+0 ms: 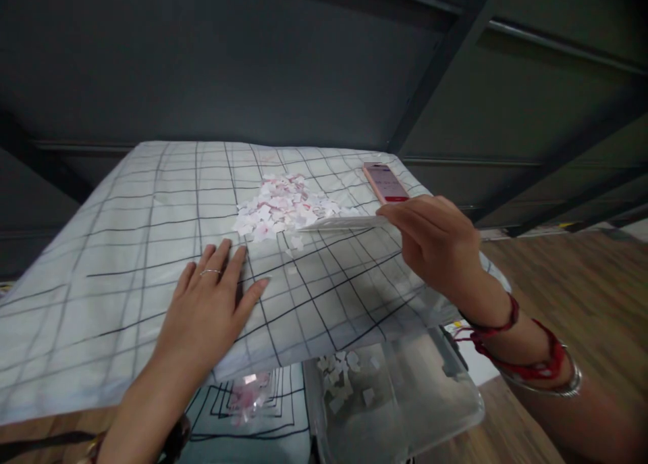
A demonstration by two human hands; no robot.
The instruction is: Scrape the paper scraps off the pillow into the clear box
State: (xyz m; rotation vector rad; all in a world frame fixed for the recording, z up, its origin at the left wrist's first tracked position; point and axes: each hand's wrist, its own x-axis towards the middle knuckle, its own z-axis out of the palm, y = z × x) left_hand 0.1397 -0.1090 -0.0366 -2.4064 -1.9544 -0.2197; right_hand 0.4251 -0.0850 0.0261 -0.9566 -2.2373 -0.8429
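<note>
My left hand [210, 315] lies flat on the checked tablecloth [136, 248], fingers spread, with a ring on one finger. Just beyond its fingertips is a heap of small white and pinkish paper scraps [283, 207]. My right hand [438, 248] grips one end of a thin, flat white strip [349, 222] between thumb and fingers. The strip's other end touches the right side of the heap. It is seen nearly edge-on, so its exact kind is unclear. A few loose scraps lie in front of the pile.
A phone [385, 182] with its screen lit lies behind my right hand. Below the table's front edge stands a clear plastic bin [430, 396] with several paper scraps inside. Left of it, a clear packet [249, 396] rests on a patterned surface. Dark panels [227, 65] rise behind the table.
</note>
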